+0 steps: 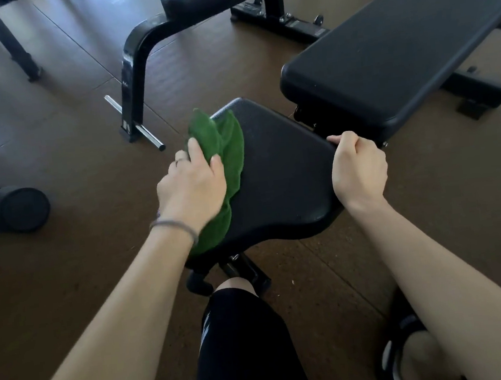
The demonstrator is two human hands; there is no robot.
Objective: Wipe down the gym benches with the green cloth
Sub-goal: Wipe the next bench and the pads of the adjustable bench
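Our left hand lies palm down with fingers spread and slightly bent, a thin band at the wrist. Our right hand is curled into a tight grip, knuckles up, both forearms reaching forward.

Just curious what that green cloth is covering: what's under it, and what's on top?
The green cloth lies on the left edge of the black seat pad. The left hand presses on top of it. The pad surface beneath the cloth is hidden, so its state cannot be seen.
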